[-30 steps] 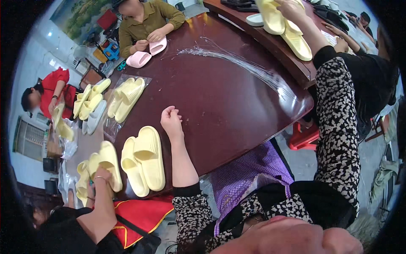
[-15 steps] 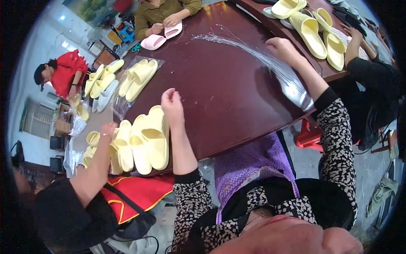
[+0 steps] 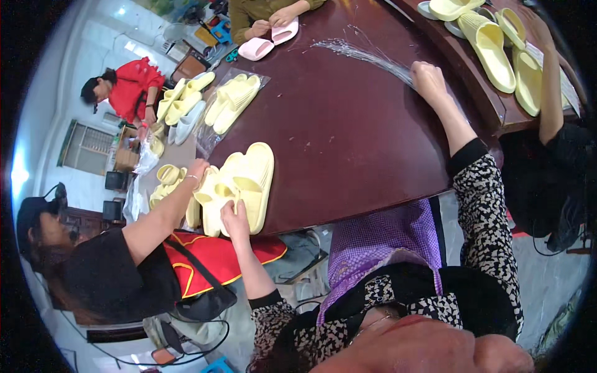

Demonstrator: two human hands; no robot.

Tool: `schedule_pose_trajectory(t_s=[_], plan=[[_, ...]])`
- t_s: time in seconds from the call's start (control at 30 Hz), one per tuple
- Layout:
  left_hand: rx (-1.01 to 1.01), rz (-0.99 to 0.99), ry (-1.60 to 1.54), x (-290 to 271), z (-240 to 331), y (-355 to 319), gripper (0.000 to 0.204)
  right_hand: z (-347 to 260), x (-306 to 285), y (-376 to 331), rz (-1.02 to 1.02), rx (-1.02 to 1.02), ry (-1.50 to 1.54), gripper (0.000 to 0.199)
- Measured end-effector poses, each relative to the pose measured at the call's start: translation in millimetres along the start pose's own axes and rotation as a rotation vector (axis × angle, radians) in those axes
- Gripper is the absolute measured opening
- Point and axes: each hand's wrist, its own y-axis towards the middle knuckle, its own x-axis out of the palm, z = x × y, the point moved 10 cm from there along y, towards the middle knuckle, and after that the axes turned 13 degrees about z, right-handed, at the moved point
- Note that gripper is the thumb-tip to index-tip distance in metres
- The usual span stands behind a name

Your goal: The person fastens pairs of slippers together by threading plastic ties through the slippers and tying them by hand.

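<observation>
On the left part of the table, pale yellow slippers (image 3: 258,171) stand close together in a row. My left hand (image 3: 235,221) is at the near side of this row, its fingers closed on the edge of a slipper; the fingertips are partly lost against the yellow. To the right, my right hand (image 3: 429,82) is a closed fist over a bundle of thin clear plastic strands (image 3: 367,55). The strands fan out leftward from the fist across the dark red tabletop. A co-worker's hand (image 3: 198,169) touches the same slipper row from the left.
Yellow slippers in a clear bag (image 3: 233,102) lie farther back. Across the table a person handles pink slippers (image 3: 256,48). More yellow slippers (image 3: 488,50) stand on another table at right, beside a co-worker's arm (image 3: 550,93). A person in red (image 3: 134,87) works at far left.
My left hand has come down from above the slippers onto their near side. My right hand has closed over the strands. The view has shifted, bringing more of the left co-worker into sight.
</observation>
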Motion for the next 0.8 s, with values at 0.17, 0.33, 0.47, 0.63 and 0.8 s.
schedule_pose_trajectory(t_s=[0.17,0.33,0.47,0.63,0.8], plan=[[0.036,-0.106,0.007,38,13,22,0.029,9,-12,-1,0.07,0.14,0.172,0.017],[0.03,-0.15,-0.117,70,56,29,0.027,17,-15,-1,0.064,0.258,0.24,0.015],[-0.038,-0.216,-0.245,91,127,21,0.024,19,-19,4,0.134,0.224,0.363,0.017],[0.029,-0.286,-0.373,147,177,9,0.024,19,-34,15,0.239,0.298,0.684,0.018],[0.112,-0.405,-0.49,154,267,-22,0.025,11,-27,11,0.06,0.686,1.47,0.017]])
